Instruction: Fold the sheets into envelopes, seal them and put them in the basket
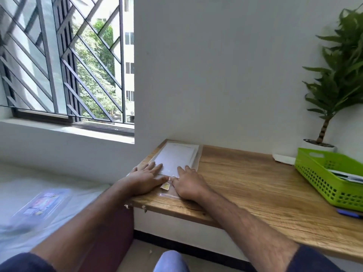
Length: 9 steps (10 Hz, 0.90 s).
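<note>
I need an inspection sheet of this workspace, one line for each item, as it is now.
Surface: wooden desk against a white wall.
Job's things: stack of white sheets in the desk's far left corner; green basket at the right, papers inside.
Clutter: small yellow piece between the hands; blue object beside the basket.
Hands: left hand and right hand lie flat on the stack's near end, fingers straight.
Cables: nothing seen.
Surroundings: potted plant behind the basket; barred window at the left.
</note>
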Each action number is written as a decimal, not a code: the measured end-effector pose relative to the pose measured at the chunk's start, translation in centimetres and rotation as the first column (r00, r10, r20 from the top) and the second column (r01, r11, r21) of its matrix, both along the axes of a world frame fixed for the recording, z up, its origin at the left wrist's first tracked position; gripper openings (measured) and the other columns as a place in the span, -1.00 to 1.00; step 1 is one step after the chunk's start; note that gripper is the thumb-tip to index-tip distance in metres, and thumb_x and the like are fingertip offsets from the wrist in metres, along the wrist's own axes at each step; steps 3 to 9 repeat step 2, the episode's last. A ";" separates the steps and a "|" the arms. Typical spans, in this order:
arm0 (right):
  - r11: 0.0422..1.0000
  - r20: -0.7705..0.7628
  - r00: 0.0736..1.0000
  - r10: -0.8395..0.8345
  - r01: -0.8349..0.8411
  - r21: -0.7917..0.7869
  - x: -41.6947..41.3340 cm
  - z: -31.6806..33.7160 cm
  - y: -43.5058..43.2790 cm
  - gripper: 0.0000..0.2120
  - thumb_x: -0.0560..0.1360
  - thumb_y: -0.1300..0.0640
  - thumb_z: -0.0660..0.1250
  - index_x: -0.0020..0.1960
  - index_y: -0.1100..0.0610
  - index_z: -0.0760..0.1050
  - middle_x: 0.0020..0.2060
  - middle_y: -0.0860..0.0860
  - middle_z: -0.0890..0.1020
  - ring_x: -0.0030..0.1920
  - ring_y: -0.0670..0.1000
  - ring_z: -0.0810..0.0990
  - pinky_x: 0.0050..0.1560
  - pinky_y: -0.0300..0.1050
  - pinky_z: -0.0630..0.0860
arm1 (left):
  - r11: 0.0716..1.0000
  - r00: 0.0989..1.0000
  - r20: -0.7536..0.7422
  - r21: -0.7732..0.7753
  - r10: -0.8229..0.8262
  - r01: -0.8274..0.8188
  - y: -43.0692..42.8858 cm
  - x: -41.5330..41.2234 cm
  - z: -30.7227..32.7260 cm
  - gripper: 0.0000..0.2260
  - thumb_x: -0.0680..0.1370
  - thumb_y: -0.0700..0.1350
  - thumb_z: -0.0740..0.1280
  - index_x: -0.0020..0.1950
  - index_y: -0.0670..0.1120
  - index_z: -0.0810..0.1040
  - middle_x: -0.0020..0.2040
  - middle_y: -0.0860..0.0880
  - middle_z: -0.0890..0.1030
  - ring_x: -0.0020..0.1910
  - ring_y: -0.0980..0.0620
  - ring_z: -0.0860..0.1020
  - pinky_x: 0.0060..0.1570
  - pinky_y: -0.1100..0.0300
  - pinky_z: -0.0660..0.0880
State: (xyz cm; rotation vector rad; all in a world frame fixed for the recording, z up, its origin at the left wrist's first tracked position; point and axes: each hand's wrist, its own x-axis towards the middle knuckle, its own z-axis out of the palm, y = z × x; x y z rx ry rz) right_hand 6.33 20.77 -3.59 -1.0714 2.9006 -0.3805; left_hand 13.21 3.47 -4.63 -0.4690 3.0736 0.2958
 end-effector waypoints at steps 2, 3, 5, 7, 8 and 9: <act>0.987 0.104 0.992 0.078 -0.062 -0.147 -1.3 0.9 1.6 -0.37 0.64 -0.25 0.08 0.61 0.02 0.12 0.61 0.05 0.17 0.59 0.10 0.14 0.55 0.13 0.14 | 0.999 0.997 0.068 0.008 0.037 -0.037 0.9 -0.7 2.3 -0.26 0.56 0.42 0.02 0.64 0.06 0.06 0.66 0.00 0.04 0.63 -0.02 0.00 0.53 -0.21 0.01; 0.987 0.104 0.992 0.078 -0.062 -0.147 -1.3 0.9 1.6 -0.37 0.64 -0.25 0.08 0.61 0.02 0.12 0.61 0.05 0.17 0.59 0.10 0.14 0.55 0.13 0.14 | 0.999 0.997 0.068 0.008 0.037 -0.037 0.9 -0.7 2.3 -0.26 0.56 0.42 0.02 0.64 0.06 0.06 0.66 0.00 0.04 0.63 -0.02 0.00 0.53 -0.21 0.01; 0.987 0.104 0.992 0.078 -0.062 -0.147 -1.3 0.9 1.6 -0.37 0.64 -0.25 0.08 0.61 0.02 0.12 0.61 0.05 0.17 0.59 0.10 0.14 0.55 0.13 0.14 | 0.999 0.997 0.068 0.008 0.037 -0.037 0.9 -0.7 2.3 -0.26 0.56 0.42 0.02 0.64 0.06 0.06 0.66 0.00 0.04 0.63 -0.02 0.00 0.53 -0.21 0.01; 0.987 0.104 0.992 0.078 -0.062 -0.147 -1.3 0.9 1.6 -0.37 0.64 -0.25 0.08 0.61 0.02 0.12 0.61 0.05 0.17 0.59 0.10 0.14 0.55 0.13 0.14 | 0.999 0.997 0.068 0.008 0.037 -0.037 0.9 -0.7 2.3 -0.26 0.56 0.42 0.02 0.64 0.06 0.06 0.66 0.00 0.04 0.63 -0.02 0.00 0.53 -0.21 0.01; 0.987 0.104 0.992 0.078 -0.062 -0.147 -1.3 0.9 1.6 -0.37 0.64 -0.25 0.08 0.61 0.02 0.12 0.61 0.05 0.17 0.59 0.10 0.14 0.55 0.13 0.14 | 0.999 0.997 0.068 0.008 0.037 -0.037 0.9 -0.7 2.3 -0.26 0.56 0.42 0.02 0.64 0.06 0.06 0.66 0.00 0.04 0.63 -0.02 0.00 0.53 -0.21 0.01; 0.987 0.104 0.992 0.078 -0.062 -0.147 -1.3 0.9 1.6 -0.37 0.64 -0.25 0.08 0.61 0.02 0.12 0.61 0.05 0.17 0.59 0.10 0.14 0.55 0.13 0.14 | 0.999 0.997 0.068 0.008 0.037 -0.037 0.9 -0.7 2.3 -0.26 0.56 0.42 0.02 0.64 0.06 0.06 0.66 0.00 0.04 0.63 -0.02 0.00 0.53 -0.21 0.01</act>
